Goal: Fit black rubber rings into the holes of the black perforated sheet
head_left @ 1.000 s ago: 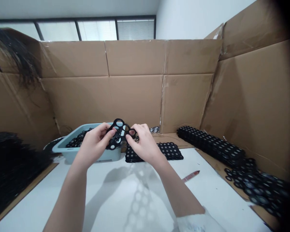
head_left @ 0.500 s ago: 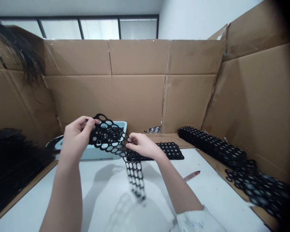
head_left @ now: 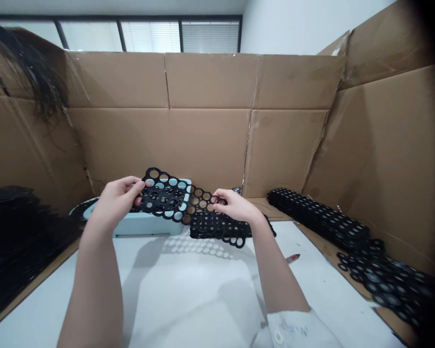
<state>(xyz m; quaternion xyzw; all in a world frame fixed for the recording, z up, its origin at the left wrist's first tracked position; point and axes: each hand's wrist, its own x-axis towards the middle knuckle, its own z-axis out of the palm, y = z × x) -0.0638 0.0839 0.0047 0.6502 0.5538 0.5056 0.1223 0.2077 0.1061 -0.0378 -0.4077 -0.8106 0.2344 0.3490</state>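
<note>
A black perforated strip (head_left: 201, 200), a sheet of joined rings, is stretched in the air between my two hands. My left hand (head_left: 121, 198) pinches its left end between thumb and fingers. Farther along the upper edge, the fingers of my right hand (head_left: 234, 205) are closed on it, and its right end hangs below that hand. Behind the strip stands a light blue bin (head_left: 145, 229) with black pieces inside. A stack of black perforated sheets (head_left: 266, 227) lies on the white table behind my right hand, partly covered by the strip and my wrist.
Along the right side runs a long stack of black ring sheets (head_left: 319, 217), with loose ring pieces (head_left: 387, 285) nearer me. A dark heap (head_left: 21, 246) fills the left side. A red-marked blade-shaped item (head_left: 293, 258) lies by my right forearm. Cardboard walls (head_left: 206, 150) enclose the table (head_left: 195, 299).
My right hand has moved right and slightly up. The strip's free end, which dangled down, is now drawn out sideways, and the strip is more level.
</note>
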